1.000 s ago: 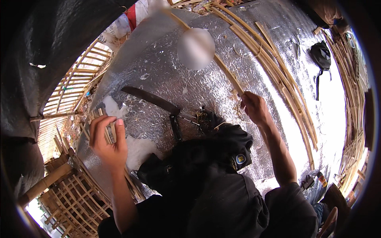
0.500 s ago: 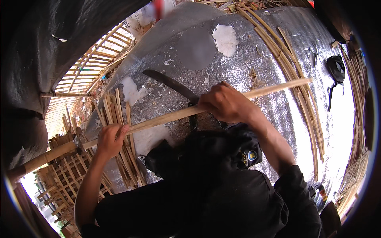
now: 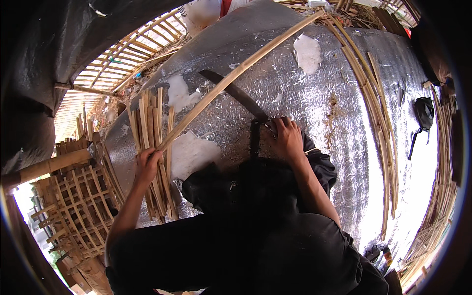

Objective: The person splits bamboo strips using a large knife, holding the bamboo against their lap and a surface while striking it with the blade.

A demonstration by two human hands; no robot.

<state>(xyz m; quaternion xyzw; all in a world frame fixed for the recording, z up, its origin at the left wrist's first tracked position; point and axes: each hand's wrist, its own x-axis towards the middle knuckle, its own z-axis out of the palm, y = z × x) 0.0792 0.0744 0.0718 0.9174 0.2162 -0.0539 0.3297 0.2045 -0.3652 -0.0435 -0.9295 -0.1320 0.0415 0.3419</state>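
A long pale bamboo strip [image 3: 246, 64] slants from my left hand up toward the far middle. My left hand [image 3: 147, 164] is closed on its near end, just over a bundle of bamboo strips [image 3: 156, 191]. In the middle, the dark curved blade of a machete [image 3: 241, 98] lies beneath the strip, its tip pointing far left. My right hand [image 3: 290, 140] is curled at the machete's near end, and its fingers hide the handle there. A black upright strap-like piece [image 3: 254, 140] stands beside this hand.
Silvery foil sheeting [image 3: 275, 93] covers the ground, with white torn patches [image 3: 307, 54]. Long bamboo strips [image 3: 368, 93] lie to the right, near a small black bag [image 3: 424, 115]. On the left are a woven bamboo lattice [image 3: 83, 206] and a thick pole [image 3: 54, 164].
My right hand has let go of the bamboo strip and moved to the machete's near end. The strip's far end has swung from the right up to the far middle, still in my left hand.
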